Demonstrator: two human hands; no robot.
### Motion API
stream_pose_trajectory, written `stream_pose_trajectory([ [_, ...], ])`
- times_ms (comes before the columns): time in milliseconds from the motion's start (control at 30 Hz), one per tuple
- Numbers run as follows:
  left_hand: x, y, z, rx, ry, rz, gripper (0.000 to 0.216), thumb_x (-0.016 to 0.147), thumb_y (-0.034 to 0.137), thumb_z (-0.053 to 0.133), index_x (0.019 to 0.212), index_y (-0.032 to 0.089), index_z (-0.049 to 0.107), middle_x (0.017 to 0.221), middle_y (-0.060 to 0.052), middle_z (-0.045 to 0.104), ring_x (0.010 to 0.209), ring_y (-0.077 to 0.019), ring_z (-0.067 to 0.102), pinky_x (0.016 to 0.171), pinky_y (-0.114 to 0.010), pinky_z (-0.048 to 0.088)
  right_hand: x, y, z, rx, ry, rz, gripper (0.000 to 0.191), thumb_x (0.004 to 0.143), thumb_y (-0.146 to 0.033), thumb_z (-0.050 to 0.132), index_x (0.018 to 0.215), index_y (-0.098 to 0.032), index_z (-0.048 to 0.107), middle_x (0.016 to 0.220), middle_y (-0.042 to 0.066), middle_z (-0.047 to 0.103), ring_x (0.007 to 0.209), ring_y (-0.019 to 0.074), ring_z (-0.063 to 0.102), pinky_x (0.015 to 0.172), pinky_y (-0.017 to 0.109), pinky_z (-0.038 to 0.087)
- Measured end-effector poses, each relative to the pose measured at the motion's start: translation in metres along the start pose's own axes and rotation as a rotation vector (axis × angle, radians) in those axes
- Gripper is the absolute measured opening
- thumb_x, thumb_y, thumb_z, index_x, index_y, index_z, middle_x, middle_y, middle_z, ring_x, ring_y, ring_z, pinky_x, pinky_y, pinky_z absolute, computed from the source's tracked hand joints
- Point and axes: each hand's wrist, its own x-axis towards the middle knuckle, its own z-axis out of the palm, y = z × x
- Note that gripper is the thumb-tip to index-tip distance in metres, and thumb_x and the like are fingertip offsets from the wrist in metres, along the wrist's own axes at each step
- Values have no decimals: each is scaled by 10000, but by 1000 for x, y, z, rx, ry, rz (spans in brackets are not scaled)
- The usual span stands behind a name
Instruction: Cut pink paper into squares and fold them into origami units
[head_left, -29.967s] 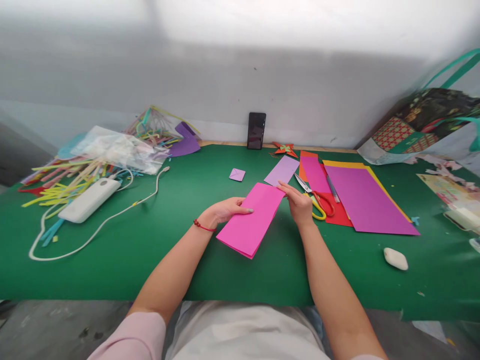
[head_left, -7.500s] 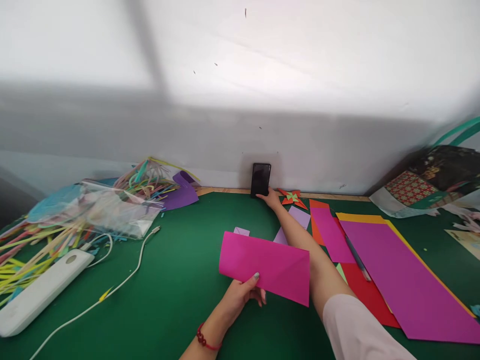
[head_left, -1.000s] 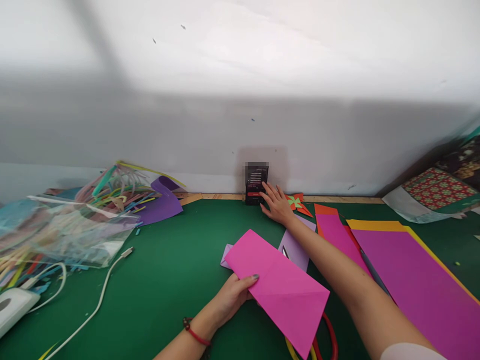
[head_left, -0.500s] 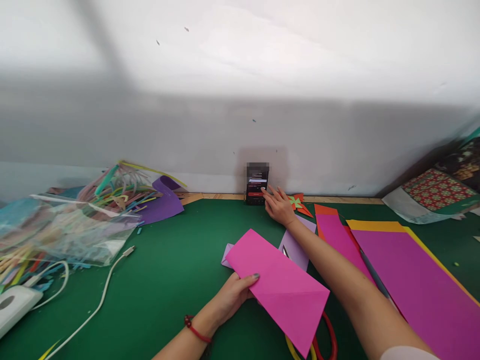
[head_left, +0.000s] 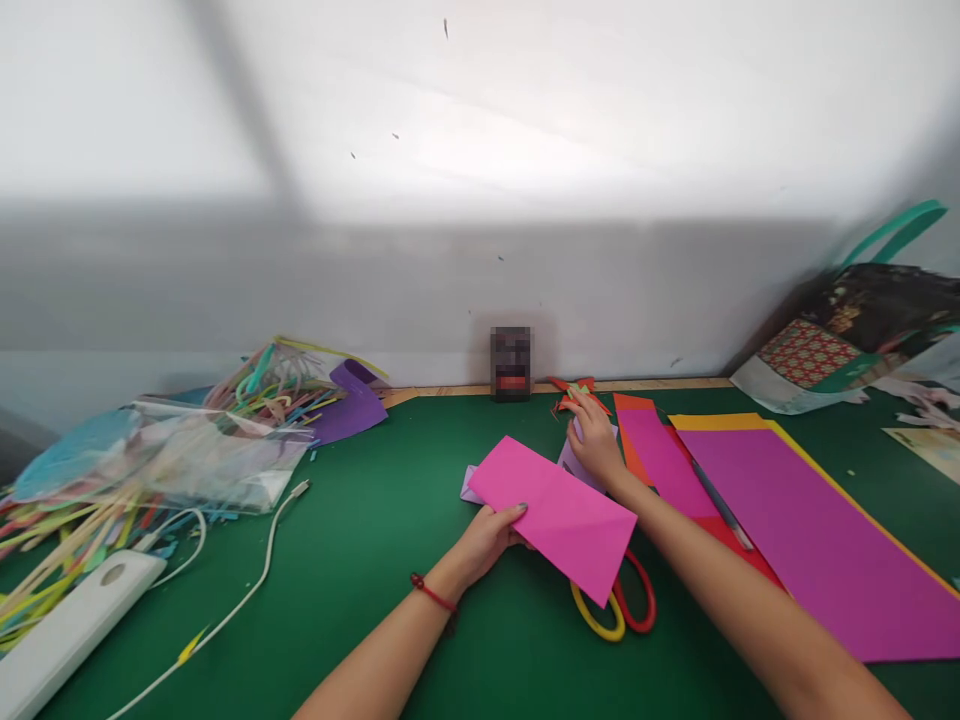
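My left hand [head_left: 489, 545] grips the lower left edge of a sheet of bright pink paper [head_left: 559, 515], its thumb on top. The sheet is tilted above the table and partly covers scissors with a red and a yellow handle loop [head_left: 640, 595]. A folded bit of lilac paper [head_left: 469, 485] sticks out behind its left corner. My right hand [head_left: 596, 440] is open, its fingers apart and slightly bent in front of an orange and green cut-paper piece [head_left: 571, 388]. Whether it touches that piece I cannot tell. Under the right hand lies another lilac paper [head_left: 576, 465].
A phone [head_left: 511, 365] leans upright against the wall. On the right lie purple sheets [head_left: 817, 530] and a pen [head_left: 720, 505]. Left are a plastic bag of colourful pipe cleaners [head_left: 225, 450], a white cable [head_left: 266, 560] and a white power strip [head_left: 82, 630]. A patterned bag [head_left: 862, 320] stands far right.
My right hand has drawn back from the phone screen, down and to the right, towards the orange and green paper. The left hand still holds the pink paper. The camera view has shifted.
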Motion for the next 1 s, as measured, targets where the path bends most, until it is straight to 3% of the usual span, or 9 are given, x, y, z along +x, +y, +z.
stream_pose_trajectory([
  [167,4,-3,0,84,0,117,337,602,420,707,615,104,591,525,-32,575,463,-110,509,491,-243,397,-54,-31,-51,177,-159,426,223,789,-191,384,919,-182,565,870,79,640,815,223,600,701,347,476],
  [233,4,-4,0,167,-3,152,422,649,508,636,534,108,566,450,-25,543,338,-56,384,385,-222,284,-75,-54,-61,181,-265,514,211,777,-212,437,950,-191,557,879,66,633,779,216,590,639,307,466],
  [300,3,-5,-1,212,18,179,488,671,565,581,489,113,546,419,-20,524,297,-36,318,355,-222,219,-91,-78,-64,27,-344,486,205,751,-191,481,929,-167,579,877,94,613,798,239,563,660,324,442],
  [467,0,-1,-1,204,121,229,465,593,558,655,516,110,554,459,-22,557,361,-65,433,421,-223,324,-98,-114,-63,-267,-402,498,226,779,-191,483,958,-133,609,948,152,572,862,279,513,713,367,399],
  [600,-4,2,3,251,136,225,462,560,551,681,535,104,567,467,-26,572,391,-88,477,466,-239,374,-101,-114,-60,-107,-268,586,217,786,-179,439,908,-175,618,936,129,598,853,266,532,706,359,402],
  [700,-6,0,5,301,145,230,459,562,554,680,542,107,577,475,-27,582,416,-102,500,499,-249,398,-109,-110,-59,249,43,703,303,861,-283,318,888,-201,608,833,109,644,784,249,579,665,353,437],
  [767,-6,-2,5,338,150,223,462,566,566,670,532,115,575,470,-26,582,419,-107,503,505,-254,403,-111,-110,-62,552,133,788,389,897,-365,234,985,-202,577,824,78,665,755,220,613,630,325,466],
  [900,-9,-2,4,410,115,152,444,573,552,674,532,118,592,493,-40,605,442,-118,532,524,-252,416,-105,-114,-68,746,52,884,391,781,-453,502,1059,-178,513,581,-7,635,554,189,604,514,276,465],
  [1000,-26,16,21,501,-9,2,418,543,497,722,563,87,641,511,-91,630,446,-163,565,524,-288,434,-100,-113,-66,826,73,943,435,743,-450,532,1061,-159,472,411,-78,525,325,137,470,324,218,353],
])
